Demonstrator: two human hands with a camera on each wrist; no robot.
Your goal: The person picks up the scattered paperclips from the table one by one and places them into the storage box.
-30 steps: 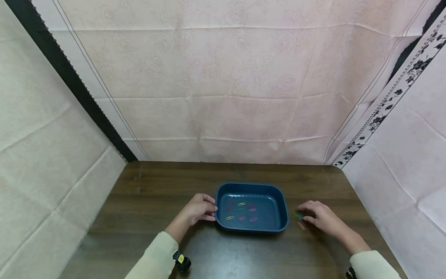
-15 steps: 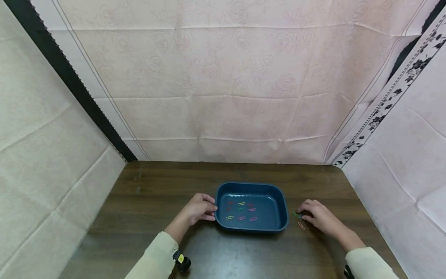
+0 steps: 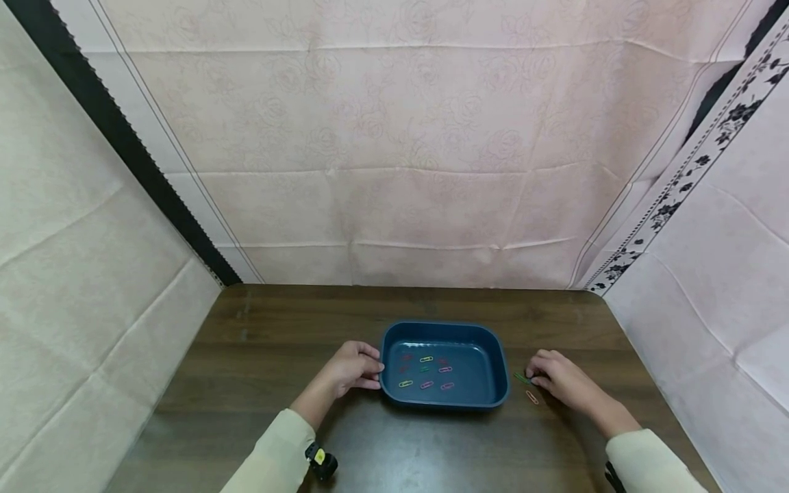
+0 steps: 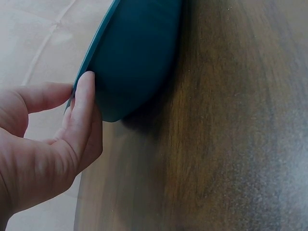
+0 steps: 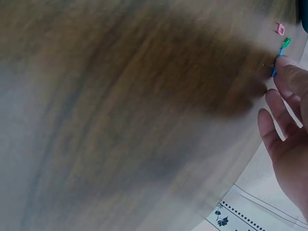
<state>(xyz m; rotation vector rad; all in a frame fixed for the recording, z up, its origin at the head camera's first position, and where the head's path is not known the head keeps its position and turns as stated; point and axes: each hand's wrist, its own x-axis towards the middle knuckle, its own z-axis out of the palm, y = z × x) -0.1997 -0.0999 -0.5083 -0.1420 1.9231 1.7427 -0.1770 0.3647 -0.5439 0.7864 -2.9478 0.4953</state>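
Note:
A dark blue tray [image 3: 444, 400] sits on the wooden table, with several red, yellow, green and pink paper clips spread over its floor, among them a yellow paper clip [image 3: 405, 384]. My left hand [image 3: 353, 368] pinches the tray's left rim; in the left wrist view thumb and fingers lie on either side of it. Right of the tray, my right hand [image 3: 566, 381] pinches a blue paper clip [image 5: 274, 72] at the tabletop, its middle hidden by the thumb. Just beyond lies a green paper clip [image 3: 521, 378]. A pink paper clip [image 3: 532, 398] lies below the fingertips.
The brown table [image 3: 296, 322] ends at a back edge against a pale cloth wall [image 3: 394, 205]. Cloth panels also slope along both sides. A black camera strap [image 3: 322, 461] is on the left wrist.
My right hand has shifted slightly left, its thumb and index finger closing together at the blue paper clip. The left hand and tray stay where they were.

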